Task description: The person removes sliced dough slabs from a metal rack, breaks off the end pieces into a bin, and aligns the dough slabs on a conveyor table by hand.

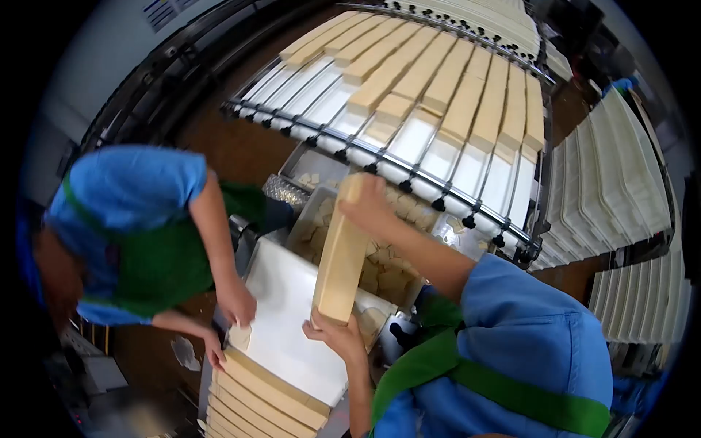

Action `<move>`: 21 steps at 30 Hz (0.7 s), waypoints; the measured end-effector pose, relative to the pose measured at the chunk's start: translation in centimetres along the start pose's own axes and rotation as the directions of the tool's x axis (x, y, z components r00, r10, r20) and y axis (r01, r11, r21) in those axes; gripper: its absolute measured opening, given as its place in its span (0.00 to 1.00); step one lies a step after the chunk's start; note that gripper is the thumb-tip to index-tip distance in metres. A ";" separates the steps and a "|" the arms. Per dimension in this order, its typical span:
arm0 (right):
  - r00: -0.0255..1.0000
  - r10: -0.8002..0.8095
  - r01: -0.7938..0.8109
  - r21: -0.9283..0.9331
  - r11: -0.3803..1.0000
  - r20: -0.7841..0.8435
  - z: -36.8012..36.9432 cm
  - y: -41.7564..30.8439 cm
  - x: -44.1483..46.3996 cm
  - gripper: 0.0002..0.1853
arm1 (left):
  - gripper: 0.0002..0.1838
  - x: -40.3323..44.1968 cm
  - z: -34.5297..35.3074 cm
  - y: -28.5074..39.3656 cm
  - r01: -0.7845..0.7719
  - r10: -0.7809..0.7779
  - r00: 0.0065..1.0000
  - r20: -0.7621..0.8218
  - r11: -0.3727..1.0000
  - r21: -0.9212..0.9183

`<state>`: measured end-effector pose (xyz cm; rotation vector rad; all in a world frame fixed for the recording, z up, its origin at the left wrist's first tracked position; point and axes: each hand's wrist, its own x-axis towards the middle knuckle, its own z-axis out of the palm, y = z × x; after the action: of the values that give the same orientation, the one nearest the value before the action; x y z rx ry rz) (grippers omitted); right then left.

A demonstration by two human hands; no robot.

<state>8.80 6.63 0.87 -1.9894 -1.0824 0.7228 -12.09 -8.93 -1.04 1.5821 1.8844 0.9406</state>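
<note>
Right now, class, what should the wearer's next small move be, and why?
Probably ease the block down onto the board: the right-hand grip has its far end, the left-hand grip supports its near end, and bare board lies beside the strips.

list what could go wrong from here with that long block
The long cream-coloured block is held only near its ends, the right hand above and the left hand below, so it might slip or snap. In this view it overlaps the tub of broken pieces, where it could fall. A co-worker's hand is near, so swinging it might cause a bump.
</note>
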 end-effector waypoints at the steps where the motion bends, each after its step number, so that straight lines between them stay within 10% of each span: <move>1: 0.997 0.019 -0.018 0.021 1.000 -0.079 -3.2 0.7 1.4 0.44 | 0.38 1.1 1.0 2.2 -0.139 0.139 0.990 -0.002 0.989 0.053; 6: 0.964 0.182 -0.202 -0.089 0.975 -0.195 -14.0 2.5 8.8 0.38 | 0.39 6.1 5.9 10.5 -0.410 0.414 0.909 0.044 0.908 -0.087; 8: 0.986 0.163 -0.162 -0.536 0.829 -0.045 -16.1 4.8 13.0 0.33 | 0.39 8.2 6.8 12.9 -0.417 0.431 0.897 0.102 0.899 -0.130; 15: 0.980 0.193 -0.147 -0.505 0.850 0.040 -18.3 9.4 21.3 0.33 | 0.45 11.5 10.6 15.0 -0.284 0.394 0.839 0.375 0.906 -0.315; 21: 0.965 -0.042 -0.115 -0.561 0.820 -0.259 -17.2 12.6 22.7 0.30 | 0.45 12.0 13.2 16.0 -0.294 0.351 0.852 0.390 0.935 -0.199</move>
<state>38.38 15.87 -2.55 -2.5313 -1.1929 0.1294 5.55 6.66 3.52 1.8776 1.2582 0.7571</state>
